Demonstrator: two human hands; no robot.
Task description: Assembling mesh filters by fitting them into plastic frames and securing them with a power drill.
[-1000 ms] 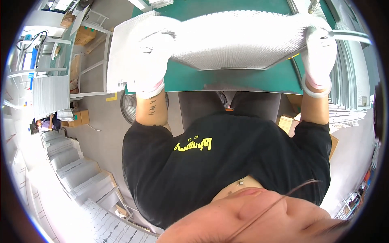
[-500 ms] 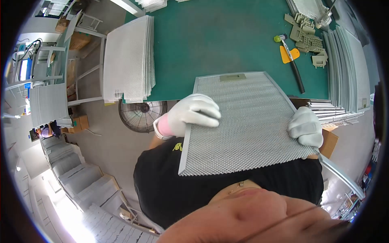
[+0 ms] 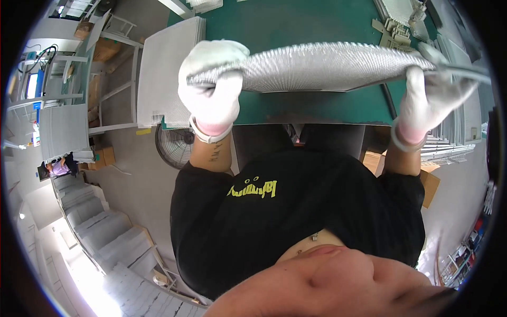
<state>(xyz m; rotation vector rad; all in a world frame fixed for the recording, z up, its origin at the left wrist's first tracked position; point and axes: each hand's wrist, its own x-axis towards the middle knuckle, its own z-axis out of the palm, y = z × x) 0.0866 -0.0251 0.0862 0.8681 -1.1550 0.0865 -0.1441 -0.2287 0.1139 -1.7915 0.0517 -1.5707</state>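
Note:
I hold a flat silver mesh filter panel (image 3: 322, 66) edge-on over the green table (image 3: 296, 24). My left hand (image 3: 211, 87), in a white glove, grips the panel's left end. At the right end my gloved right hand (image 3: 430, 98) grips its other side. The panel lies nearly level, so mostly its near edge and mesh face show. My black shirt fills the view below the table's front edge.
A stack of similar mesh panels (image 3: 166, 68) lies at the table's left end. Small beige parts (image 3: 393, 31) sit at the back right, with more panels stacked along the right side (image 3: 454, 142). A floor fan (image 3: 177, 145) stands under the table, and cardboard boxes (image 3: 428, 182) are at my right.
Half a second ago the panel was tilted up facing me near my chest; now it is turned nearly flat and held farther out over the table, as it was a second ago.

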